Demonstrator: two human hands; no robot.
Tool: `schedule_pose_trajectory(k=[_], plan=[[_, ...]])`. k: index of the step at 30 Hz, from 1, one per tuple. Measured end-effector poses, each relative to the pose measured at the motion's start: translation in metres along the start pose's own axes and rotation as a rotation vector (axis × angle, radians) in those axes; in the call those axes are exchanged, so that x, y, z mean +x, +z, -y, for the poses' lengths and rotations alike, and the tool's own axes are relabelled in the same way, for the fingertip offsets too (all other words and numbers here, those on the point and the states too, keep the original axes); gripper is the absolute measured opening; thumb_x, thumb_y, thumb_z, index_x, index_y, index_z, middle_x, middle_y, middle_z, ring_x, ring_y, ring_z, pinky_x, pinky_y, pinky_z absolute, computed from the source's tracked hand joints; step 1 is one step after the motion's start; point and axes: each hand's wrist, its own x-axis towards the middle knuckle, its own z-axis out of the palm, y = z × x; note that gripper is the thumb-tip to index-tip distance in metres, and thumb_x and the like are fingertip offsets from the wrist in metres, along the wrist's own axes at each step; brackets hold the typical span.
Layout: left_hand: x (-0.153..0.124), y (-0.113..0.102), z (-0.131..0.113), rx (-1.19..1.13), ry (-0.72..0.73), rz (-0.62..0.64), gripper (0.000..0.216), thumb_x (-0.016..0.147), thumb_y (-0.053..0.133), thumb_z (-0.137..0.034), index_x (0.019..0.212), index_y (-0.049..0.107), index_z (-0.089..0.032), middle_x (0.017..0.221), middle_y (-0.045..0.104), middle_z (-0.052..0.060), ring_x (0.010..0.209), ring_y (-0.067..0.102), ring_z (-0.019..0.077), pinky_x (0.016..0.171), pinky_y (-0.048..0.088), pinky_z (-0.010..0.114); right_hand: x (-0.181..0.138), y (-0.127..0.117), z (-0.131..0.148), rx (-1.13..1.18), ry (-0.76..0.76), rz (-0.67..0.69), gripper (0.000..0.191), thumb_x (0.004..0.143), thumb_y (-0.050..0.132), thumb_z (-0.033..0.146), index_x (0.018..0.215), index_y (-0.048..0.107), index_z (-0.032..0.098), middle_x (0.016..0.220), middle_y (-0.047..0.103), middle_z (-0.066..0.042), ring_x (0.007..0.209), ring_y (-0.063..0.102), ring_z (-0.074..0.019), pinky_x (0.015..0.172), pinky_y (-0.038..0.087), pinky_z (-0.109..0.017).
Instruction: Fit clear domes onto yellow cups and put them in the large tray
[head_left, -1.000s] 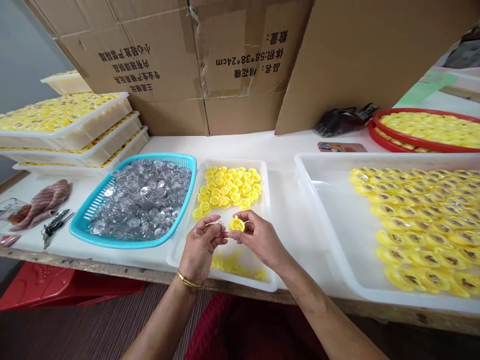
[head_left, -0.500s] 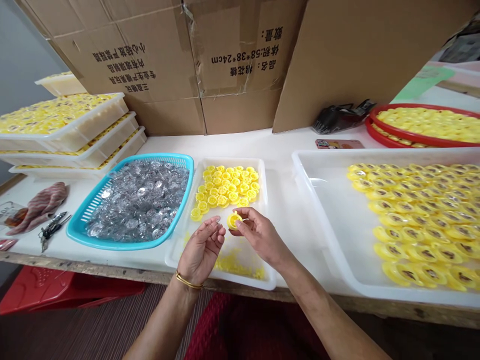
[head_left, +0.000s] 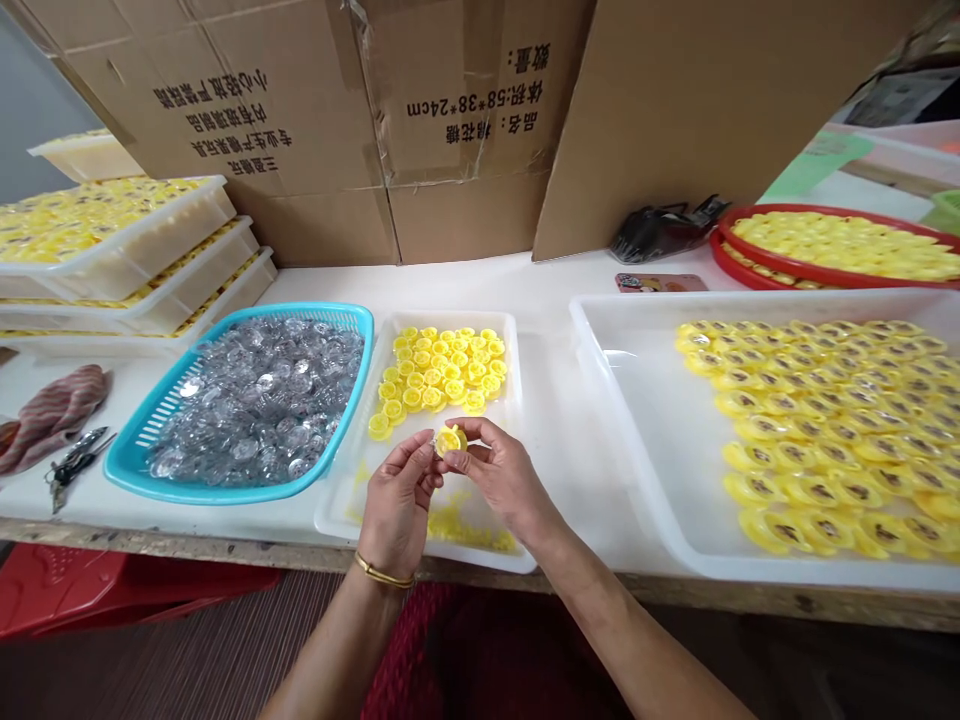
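Note:
My right hand (head_left: 499,475) pinches a small round yellow plastic piece (head_left: 450,440) with a ring-like cup shape. My left hand (head_left: 405,490), with a gold bangle at the wrist, is closed at the left edge of that piece. Its fingertips hold a small clear piece, mostly hidden. Both hands are over the near part of a shallow white tray (head_left: 517,400). Several similar yellow pieces (head_left: 435,370) lie in the tray's far half, with yellow crumbs (head_left: 469,525) nearer me. To the left stands a blue basket (head_left: 367,345) heaped with clear plastic discs (head_left: 262,390).
A large white tray (head_left: 637,400) on the right holds rows of yellow pieces with dark centres. Stacked white trays (head_left: 202,225) stand at the left, red trays (head_left: 724,260) at the back right. Cardboard (head_left: 465,215) forms the back wall. Keys (head_left: 75,465) and a striped cloth (head_left: 60,415) lie left.
My right hand has brought the yellow piece left against my left fingertips, where before there was a gap. The whole view has shifted slightly.

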Motion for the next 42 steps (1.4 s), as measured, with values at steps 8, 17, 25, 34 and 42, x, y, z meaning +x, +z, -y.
schedule_pose_trajectory(k=[8, 17, 25, 34, 42], plan=[[-0.002, 0.004, 0.001, 0.206, 0.138, 0.024, 0.033, 0.062, 0.08, -0.029, 0.086, 0.063, -0.015, 0.066, 0.062, -0.003, 0.054, 0.055, 0.0074, 0.053, 0.043, 0.019, -0.001, 0.002, 0.0, -0.075, -0.037, -0.054, 0.031, 0.068, 0.074, 0.034, 0.093, 0.062, 0.02, 0.079, 0.064, 0.001, 0.065, 0.063, -0.0139, 0.062, 0.056, -0.029], [0.003, -0.001, 0.01, 0.407, 0.284, 0.013, 0.028, 0.069, 0.074, -0.033, 0.089, 0.062, -0.017, 0.065, 0.059, -0.003, 0.057, 0.054, 0.0084, 0.053, 0.043, 0.019, -0.002, 0.002, -0.007, -0.121, -0.074, -0.07, 0.034, 0.074, 0.07, 0.036, 0.103, 0.064, 0.02, 0.092, 0.07, -0.003, 0.085, 0.068, -0.0194, 0.075, 0.056, -0.03], [0.005, -0.004, 0.007, 0.528, 0.363, 0.073, 0.027, 0.072, 0.073, -0.032, 0.09, 0.061, -0.016, 0.064, 0.058, -0.004, 0.055, 0.056, 0.009, 0.051, 0.046, 0.02, -0.002, 0.002, -0.01, -0.156, -0.162, -0.108, 0.029, 0.077, 0.067, 0.035, 0.102, 0.066, 0.019, 0.098, 0.071, -0.006, 0.088, 0.069, -0.0218, 0.081, 0.057, -0.035], [0.006, -0.004, -0.003, 0.596, 0.271, 0.164, 0.036, 0.073, 0.072, -0.034, 0.103, 0.059, -0.02, 0.076, 0.058, -0.003, 0.066, 0.057, 0.0098, 0.054, 0.047, 0.019, -0.006, -0.002, -0.003, -0.161, -0.225, -0.1, 0.02, 0.081, 0.064, 0.031, 0.095, 0.065, 0.017, 0.088, 0.071, -0.005, 0.078, 0.07, -0.0187, 0.074, 0.058, -0.032], [0.001, -0.004, -0.011, 0.706, 0.24, 0.238, 0.035, 0.076, 0.068, -0.038, 0.097, 0.065, -0.011, 0.083, 0.069, 0.007, 0.072, 0.064, 0.0167, 0.063, 0.05, 0.026, -0.006, -0.004, -0.001, 0.022, -0.105, -0.023, 0.022, 0.076, 0.069, 0.033, 0.089, 0.065, 0.016, 0.078, 0.069, -0.002, 0.07, 0.068, -0.0172, 0.07, 0.059, -0.034]])
